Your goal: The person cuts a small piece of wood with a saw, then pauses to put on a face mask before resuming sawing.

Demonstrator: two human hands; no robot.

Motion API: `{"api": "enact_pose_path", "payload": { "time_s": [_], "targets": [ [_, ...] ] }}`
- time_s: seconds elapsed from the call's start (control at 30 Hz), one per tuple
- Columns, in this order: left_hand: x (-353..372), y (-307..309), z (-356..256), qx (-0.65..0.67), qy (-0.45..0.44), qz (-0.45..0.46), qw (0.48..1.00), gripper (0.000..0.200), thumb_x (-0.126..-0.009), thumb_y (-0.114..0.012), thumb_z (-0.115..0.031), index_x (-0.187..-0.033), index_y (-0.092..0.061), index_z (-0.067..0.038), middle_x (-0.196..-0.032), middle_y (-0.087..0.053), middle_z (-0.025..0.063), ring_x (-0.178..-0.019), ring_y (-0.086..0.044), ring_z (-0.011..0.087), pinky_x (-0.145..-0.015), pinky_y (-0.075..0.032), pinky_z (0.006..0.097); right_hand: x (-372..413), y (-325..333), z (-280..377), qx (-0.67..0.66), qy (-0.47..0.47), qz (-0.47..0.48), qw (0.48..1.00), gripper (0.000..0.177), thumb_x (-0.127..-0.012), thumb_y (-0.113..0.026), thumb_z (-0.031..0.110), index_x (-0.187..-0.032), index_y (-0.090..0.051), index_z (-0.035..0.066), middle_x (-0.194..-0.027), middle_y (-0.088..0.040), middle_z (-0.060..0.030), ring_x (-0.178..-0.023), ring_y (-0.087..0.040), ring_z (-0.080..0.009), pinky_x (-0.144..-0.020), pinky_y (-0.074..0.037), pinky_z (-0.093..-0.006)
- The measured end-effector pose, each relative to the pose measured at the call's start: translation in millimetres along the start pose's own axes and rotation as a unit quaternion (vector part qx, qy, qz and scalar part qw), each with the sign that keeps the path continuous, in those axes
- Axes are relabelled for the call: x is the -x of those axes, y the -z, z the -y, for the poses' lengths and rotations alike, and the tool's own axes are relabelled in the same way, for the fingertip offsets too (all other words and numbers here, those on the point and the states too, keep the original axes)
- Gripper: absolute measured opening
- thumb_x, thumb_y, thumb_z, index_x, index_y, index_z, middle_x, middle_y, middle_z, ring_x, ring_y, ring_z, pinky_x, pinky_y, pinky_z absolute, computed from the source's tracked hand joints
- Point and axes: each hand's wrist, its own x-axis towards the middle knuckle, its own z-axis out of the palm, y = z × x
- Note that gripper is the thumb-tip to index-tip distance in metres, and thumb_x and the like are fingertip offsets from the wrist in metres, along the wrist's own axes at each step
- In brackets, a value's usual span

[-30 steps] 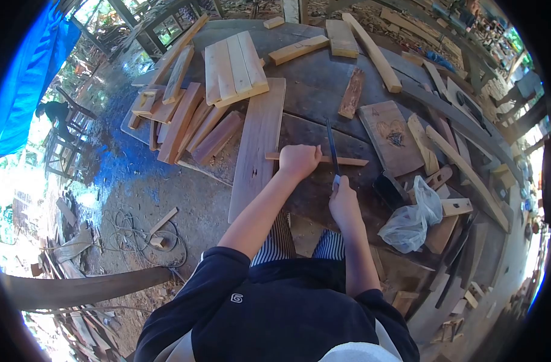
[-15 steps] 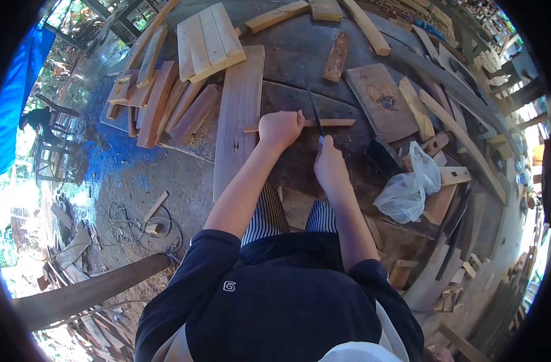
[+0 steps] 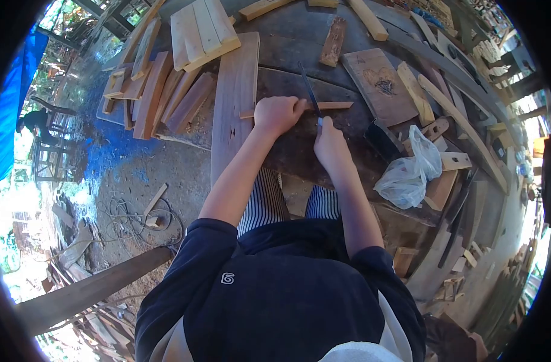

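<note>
My left hand (image 3: 278,114) is closed on a thin wooden strip (image 3: 337,105), which lies crosswise with its left end over a wide plank (image 3: 232,90). In my right hand (image 3: 332,142) is the handle of a long, narrow, dark-bladed tool (image 3: 310,89). Its blade points away from me and crosses the strip just right of my left hand. Whether the blade is cutting into the wood cannot be made out.
A joined board (image 3: 204,35) and several wood pieces (image 3: 153,93) lie at the left. To the right are a square block (image 3: 379,84), a dark tool (image 3: 383,142), a plastic bag (image 3: 411,175) and long boards. Rope (image 3: 127,218) lies on the ground.
The bench and its wood appear slightly higher in view. The blade has tilted a little further left, and my right hand stays on its handle. Both hands keep their hold.
</note>
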Motion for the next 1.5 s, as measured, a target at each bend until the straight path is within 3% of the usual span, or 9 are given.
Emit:
{"api": "enact_pose_path", "payload": {
  "time_s": [0.13,0.2,0.43,0.5,0.63,0.8,1.0,1.3,1.5],
  "targets": [
    [6,3,-1,-0.019,-0.029,-0.024,0.999,0.049,-0.093,-0.048,-0.058,-0.087,-0.071,-0.015,-0.081,-0.072,0.0095,-0.079,-0.070,0.0308,-0.068,-0.054,0.0464,14,-1,-7,-0.023,-0.002,0.015,1.000,0.022,-0.103,-0.038,0.024,-0.111,-0.044,0.005,-0.094,-0.065,-0.0329,-0.092,-0.063,-0.0506,-0.079,-0.049,-0.0594],
    [7,4,-2,-0.023,-0.055,0.050,0.997,0.054,-0.089,-0.048,-0.065,-0.086,-0.069,-0.016,-0.083,-0.072,0.0085,-0.080,-0.070,0.0289,-0.068,-0.054,0.0450,30,-4,-11,-0.009,0.001,0.004,1.000,0.021,-0.103,-0.038,0.024,-0.110,-0.042,0.005,-0.092,-0.065,-0.0336,-0.091,-0.063,-0.0516,-0.078,-0.049,-0.0599],
    [12,4,-1,-0.034,-0.070,0.058,0.995,0.048,-0.088,-0.052,-0.062,-0.090,-0.067,-0.017,-0.081,-0.071,0.0070,-0.079,-0.070,0.0267,-0.065,-0.053,0.0427,35,-9,-3,-0.054,-0.039,-0.005,0.998,0.017,-0.103,-0.041,0.020,-0.106,-0.041,0.004,-0.093,-0.063,-0.0347,-0.092,-0.060,-0.0538,-0.076,-0.048,-0.0575],
    [13,-4,4,0.014,-0.145,-0.059,0.988,0.040,-0.088,-0.057,-0.056,-0.095,-0.066,-0.018,-0.081,-0.070,0.0048,-0.082,-0.070,0.0249,-0.066,-0.053,0.0420,31,-12,-6,-0.068,-0.024,-0.011,0.997,0.017,-0.103,-0.040,0.020,-0.106,-0.041,0.003,-0.094,-0.063,-0.0354,-0.093,-0.060,-0.0536,-0.076,-0.048,-0.0573],
    [15,-4,10,-0.006,-0.213,-0.094,0.973,0.038,-0.090,-0.059,-0.050,-0.105,-0.065,-0.016,-0.087,-0.071,0.0054,-0.086,-0.069,0.0272,-0.075,-0.052,0.0421,19,-11,-7,-0.042,-0.011,-0.021,0.999,0.019,-0.103,-0.039,0.022,-0.109,-0.042,0.003,-0.093,-0.065,-0.0339,-0.091,-0.063,-0.0522,-0.078,-0.050,-0.0588],
    [7,18,11,0.003,-0.020,0.044,0.999,0.032,-0.089,-0.061,-0.045,-0.109,-0.063,-0.020,-0.090,-0.072,0.0086,-0.085,-0.069,0.0305,-0.073,-0.053,0.0458,35,-13,-2,-0.035,-0.011,0.001,0.999,0.017,-0.102,-0.040,0.019,-0.110,-0.042,0.004,-0.091,-0.064,-0.0345,-0.090,-0.063,-0.0523,-0.078,-0.050,-0.0594],
    [6,12,17,0.008,-0.055,0.038,0.998,0.029,-0.091,-0.059,-0.044,-0.108,-0.060,-0.021,-0.086,-0.071,0.0103,-0.083,-0.069,0.0328,-0.070,-0.052,0.0478,92,2,-20,-0.034,-0.044,0.034,0.998,0.017,-0.102,-0.039,0.019,-0.110,-0.043,0.005,-0.089,-0.064,-0.0346,-0.090,-0.063,-0.0524,-0.078,-0.049,-0.0601],
    [6,15,12,-0.009,-0.047,0.067,0.997,0.028,-0.092,-0.057,-0.045,-0.105,-0.056,-0.020,-0.083,-0.070,0.0111,-0.082,-0.069,0.0333,-0.068,-0.051,0.0480,18,-6,7,-0.009,-0.026,0.022,0.999,0.020,-0.100,-0.042,0.017,-0.116,-0.045,0.004,-0.096,-0.065,-0.0333,-0.095,-0.063,-0.0513,-0.079,-0.050,-0.0580],
    [5,9,17,0.016,-0.061,0.028,0.998,0.029,-0.093,-0.055,-0.046,-0.102,-0.056,-0.019,-0.081,-0.070,0.0110,-0.079,-0.069,0.0331,-0.066,-0.052,0.0475,86,4,-20,-0.043,-0.061,0.048,0.996,0.018,-0.099,-0.043,0.015,-0.114,-0.045,0.005,-0.095,-0.065,-0.0332,-0.095,-0.063,-0.0512,-0.079,-0.050,-0.0574]
  ]
}}
